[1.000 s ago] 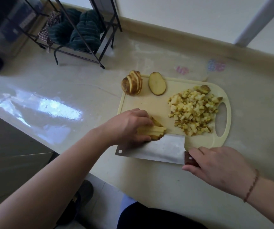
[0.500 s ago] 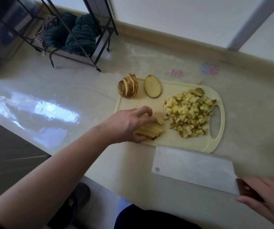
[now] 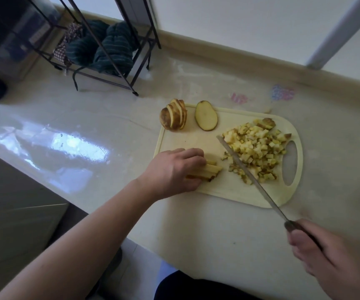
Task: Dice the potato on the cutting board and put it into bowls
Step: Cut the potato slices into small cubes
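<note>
Broadly, a pale glossy countertop (image 3: 70, 131) fills most of the view, running to a cream wall at the back. Far left on it stands a black wire rack (image 3: 101, 46) holding dark green striped cloths (image 3: 105, 50). Right of centre lies a cream cutting board (image 3: 222, 187) with a handle slot at its right end.

Your left hand (image 3: 172, 172) rests on the board's near left part, fingers curled over a small stack of potato strips (image 3: 209, 172) and holding them down. Your right hand (image 3: 324, 254), low at the right, is wrapped around the dark handle of a knife (image 3: 252, 178). You see the blade edge-on, slanting up and left across the board, just beside the left edge of the diced pile; whether it touches the board cannot be told.

That heap of diced potato (image 3: 257, 152) covers the board's right half. At the far left corner sits a fanned cluster of potato slices (image 3: 174, 115), and just right of it one oval slice (image 3: 206, 119) lies flat, cut face up
</note>
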Demonstrator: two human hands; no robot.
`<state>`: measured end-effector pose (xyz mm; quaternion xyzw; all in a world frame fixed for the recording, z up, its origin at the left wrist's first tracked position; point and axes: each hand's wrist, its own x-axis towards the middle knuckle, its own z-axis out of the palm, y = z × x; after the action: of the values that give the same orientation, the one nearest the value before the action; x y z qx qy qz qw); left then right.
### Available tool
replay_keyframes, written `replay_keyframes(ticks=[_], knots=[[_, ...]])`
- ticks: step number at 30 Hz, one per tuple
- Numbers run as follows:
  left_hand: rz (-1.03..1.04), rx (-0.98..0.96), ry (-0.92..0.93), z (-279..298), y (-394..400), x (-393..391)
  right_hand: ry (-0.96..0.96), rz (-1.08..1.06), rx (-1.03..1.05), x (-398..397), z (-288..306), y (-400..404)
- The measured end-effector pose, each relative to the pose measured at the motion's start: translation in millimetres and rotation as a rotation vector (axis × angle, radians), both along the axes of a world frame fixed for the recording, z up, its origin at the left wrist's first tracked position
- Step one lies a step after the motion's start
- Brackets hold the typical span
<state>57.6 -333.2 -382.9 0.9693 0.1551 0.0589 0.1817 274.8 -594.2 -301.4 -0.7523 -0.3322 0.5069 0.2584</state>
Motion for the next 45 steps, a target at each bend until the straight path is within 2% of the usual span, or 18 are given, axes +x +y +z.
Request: replay_keyframes(ticks=[4, 6, 10, 15, 20, 27, 30, 34, 39, 45], knots=[[0.219, -0.004, -0.055, -5, -25, -8, 0.344, -0.161, -0.015, -26, -10, 28], [0.336, -0.005, -0.073, -6, -39, -10, 0.422, -0.198, -0.046, -34, -12, 40], [0.493, -0.029, -0.134, -13, -56, -10, 0.314, -0.168, -0.038, -41, -18, 52], [0.498, -0.001, -0.182, -19, -58, -8, 0.138, -0.123, 0.012, -46, -21, 51], [0.394, 0.080, -0.240, -25, -50, -10, 0.099, -0.145, 0.009, -49, -25, 52], [0.309, 0.021, -0.361, -35, -42, -11, 0.100, -0.026, 0.053, -65, -30, 52], [0.303, 0.013, -0.383, -37, -41, -11, 0.118, -0.047, 0.036, -62, -30, 55], [0.326, 0.024, -0.385, -40, -41, -7, 0.165, -0.075, 0.007, -54, -28, 55], [0.359, 0.029, -0.392, -41, -40, 5, 0.061, -0.048, 0.061, -48, -29, 59], [0.408, 0.198, -0.289, -39, -43, 0, -0.003, -0.056, 0.088, -46, -29, 54]])
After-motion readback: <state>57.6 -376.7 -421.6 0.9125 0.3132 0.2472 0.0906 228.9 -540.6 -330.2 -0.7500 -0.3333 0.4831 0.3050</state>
